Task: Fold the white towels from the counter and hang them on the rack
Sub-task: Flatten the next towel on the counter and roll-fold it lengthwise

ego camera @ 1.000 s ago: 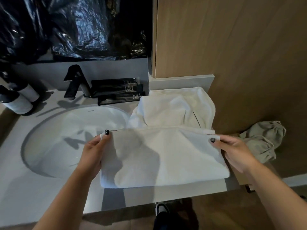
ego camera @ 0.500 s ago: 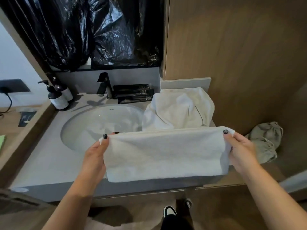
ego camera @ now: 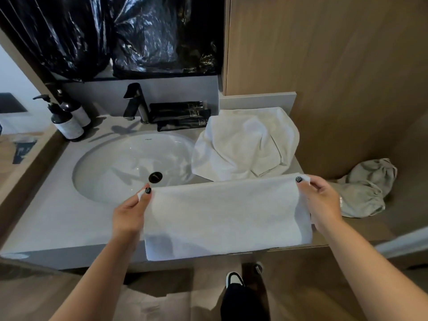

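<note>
Counter [ego camera: 58, 223]: crumpled towel [ego camera: 245, 144] beside sink [ego camera: 129, 163]

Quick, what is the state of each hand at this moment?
Left hand: closed, pinching the top left corner of the folded white cloth towel.
Right hand: closed, pinching the top right corner of the same towel.

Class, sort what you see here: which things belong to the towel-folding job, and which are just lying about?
Part of the job:
held towel
left hand
right hand
heaped towel
counter

Lying about:
pump bottles
tap
black packets
grey bag
black plastic
</note>
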Demonstrator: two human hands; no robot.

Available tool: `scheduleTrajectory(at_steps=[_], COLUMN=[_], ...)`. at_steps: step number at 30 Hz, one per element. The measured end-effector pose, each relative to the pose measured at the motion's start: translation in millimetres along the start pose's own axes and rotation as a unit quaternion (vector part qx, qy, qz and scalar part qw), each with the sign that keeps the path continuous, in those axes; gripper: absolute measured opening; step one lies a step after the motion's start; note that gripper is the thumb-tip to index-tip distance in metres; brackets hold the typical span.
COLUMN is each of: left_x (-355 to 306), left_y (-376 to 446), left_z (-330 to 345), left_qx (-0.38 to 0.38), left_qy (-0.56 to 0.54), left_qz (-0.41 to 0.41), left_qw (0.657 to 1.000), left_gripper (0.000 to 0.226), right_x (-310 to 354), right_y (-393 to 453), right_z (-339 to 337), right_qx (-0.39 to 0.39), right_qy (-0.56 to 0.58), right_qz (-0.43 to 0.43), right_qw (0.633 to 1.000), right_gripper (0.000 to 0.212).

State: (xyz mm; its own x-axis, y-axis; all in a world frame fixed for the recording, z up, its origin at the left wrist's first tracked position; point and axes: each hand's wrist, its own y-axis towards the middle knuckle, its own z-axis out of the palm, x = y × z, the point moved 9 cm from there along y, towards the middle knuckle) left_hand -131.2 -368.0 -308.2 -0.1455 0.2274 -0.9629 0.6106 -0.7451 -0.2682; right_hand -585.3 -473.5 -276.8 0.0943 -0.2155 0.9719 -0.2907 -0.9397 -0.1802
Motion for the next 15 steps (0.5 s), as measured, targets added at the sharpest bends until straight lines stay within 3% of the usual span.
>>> scheduleTrajectory(at_steps=[4,7,11,13,15], left_x=[6,9,22,14,-12], left_y=[27,38,49,47,26], left_z=[13,25,29,32,53], left_qx=[-0.024,-0.038,-0.054,-0.058,-0.069], left_qy=[0.029,0.05,0.179,0.312,0.426], left_qz=[-0.006,0.01,0.017,0.073,0.22], left_qw=[0.999,0.998,0.982,0.946,0.875], left_gripper=[0.006,0.011,0.007,0.04,0.051], right_x=[-8,-22,-39,-29,-7], right_y=[36,66,90,87,70], right_z=[13,20,34,34,38], right_qx=[0.019,0.002,0.012,-0.011,-0.056], right_qy=[-0.021,-0.004,-0.038,-0.131,-0.276], right_qz=[0.002,0.02,0.05,-0.006,-0.152], right_qw=[1.0,1.0,0.998,0.991,0.947], right_gripper=[0.002,0.009,0.015,0.015,0.029])
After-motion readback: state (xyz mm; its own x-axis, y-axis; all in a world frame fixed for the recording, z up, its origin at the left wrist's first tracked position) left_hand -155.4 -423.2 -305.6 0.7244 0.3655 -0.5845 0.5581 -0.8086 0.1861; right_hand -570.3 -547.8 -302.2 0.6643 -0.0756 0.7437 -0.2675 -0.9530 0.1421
